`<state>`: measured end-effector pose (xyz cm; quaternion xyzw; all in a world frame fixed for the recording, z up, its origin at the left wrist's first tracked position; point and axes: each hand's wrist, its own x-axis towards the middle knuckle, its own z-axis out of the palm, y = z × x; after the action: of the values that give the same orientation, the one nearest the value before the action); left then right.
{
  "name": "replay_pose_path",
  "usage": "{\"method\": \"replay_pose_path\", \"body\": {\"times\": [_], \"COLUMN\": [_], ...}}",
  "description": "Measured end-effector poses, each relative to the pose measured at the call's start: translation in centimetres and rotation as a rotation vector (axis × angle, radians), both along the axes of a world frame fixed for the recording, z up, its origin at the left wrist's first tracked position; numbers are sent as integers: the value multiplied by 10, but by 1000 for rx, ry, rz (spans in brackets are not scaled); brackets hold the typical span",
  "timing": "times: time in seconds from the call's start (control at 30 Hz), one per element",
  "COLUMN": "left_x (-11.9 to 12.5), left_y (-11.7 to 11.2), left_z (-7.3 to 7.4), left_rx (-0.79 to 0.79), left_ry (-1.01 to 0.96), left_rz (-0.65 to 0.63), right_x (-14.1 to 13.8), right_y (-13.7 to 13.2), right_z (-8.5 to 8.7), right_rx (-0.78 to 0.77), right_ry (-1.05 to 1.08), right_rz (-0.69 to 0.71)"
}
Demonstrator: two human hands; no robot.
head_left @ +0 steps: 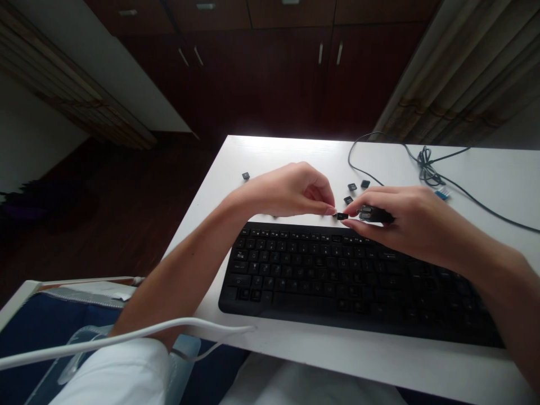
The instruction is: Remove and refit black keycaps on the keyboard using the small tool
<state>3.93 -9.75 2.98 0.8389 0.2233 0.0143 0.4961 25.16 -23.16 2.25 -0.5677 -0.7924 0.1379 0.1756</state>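
Note:
A small black keycap is between the fingertips of both hands, just above the back edge of a black keyboard. My left hand comes in from the left, its thumb and forefinger pinched at the keycap's left end. On the other side, my right hand has thumb and forefinger closed about the right end. A dark tool with a metal part is tucked in my right hand; its kind is unclear. Loose keycaps lie behind the hands. My right hand and forearm hide part of the keyboard.
Another loose keycap lies on the white table left of the hands. A bundled black cable crosses the back right, near a small blue piece with pale bristles. A white cord runs along the front left.

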Motion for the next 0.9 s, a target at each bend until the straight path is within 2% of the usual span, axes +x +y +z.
{"method": "replay_pose_path", "body": {"times": [0.27,0.47,0.7,0.9], "left_x": [-2,-3,0,2], "left_y": [3,3,-2,-7], "left_z": [3,2,2,-4], "left_rx": [192,309,341,324], "left_ry": [90,176,203,198], "left_rz": [-78,-19,-95,-208], "right_x": [5,5,-6,-10], "right_y": [3,3,-4,-2], "right_z": [-6,-9,-5,-7], "right_rx": [-34,-80,-170,-209], "right_ry": [-82,-119,-93,-160], "right_rz": [0,7,107,108]}}
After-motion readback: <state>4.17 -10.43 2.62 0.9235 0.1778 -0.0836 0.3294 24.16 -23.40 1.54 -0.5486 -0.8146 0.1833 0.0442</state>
